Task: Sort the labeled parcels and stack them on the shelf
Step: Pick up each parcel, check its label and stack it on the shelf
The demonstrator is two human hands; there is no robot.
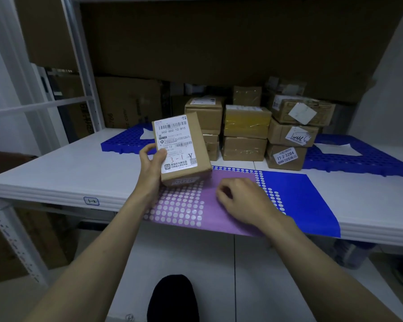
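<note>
Parcel (182, 147) in the left hand (150, 165) stands nearly upright above the front of the white shelf (56, 168), its long axis running up and leaning a little to the left, label face turned toward the camera. The left grip is closed round its lower left edge, thumb across the label and the other fingers hidden behind the carton. The handwritten mark reads as "3-1" with a tick-like stroke beside it; the smaller print is too fine to read.

The stacked parcels (244, 133) lie beyond and to the right of the held one, at the back of the shelf between two blue perforated trays (126, 138). So the coming move, as I judge it, is forward and rightward, with the box probably laid flat so its long axis matches the stacks. The left hand is the nearer one, since it already carries the box.

The right hand (240, 201) hovers or rests just over the purple and blue dotted mat (296, 196), fingers loosely curled and holding nothing; whether it touches the mat cannot be told. Which stack suits "3-1" is unclear: only one label, "17-2-3204", on the right-hand pile can be read, others are tilted or blurred, and the rear boxes sit in shadow
</note>
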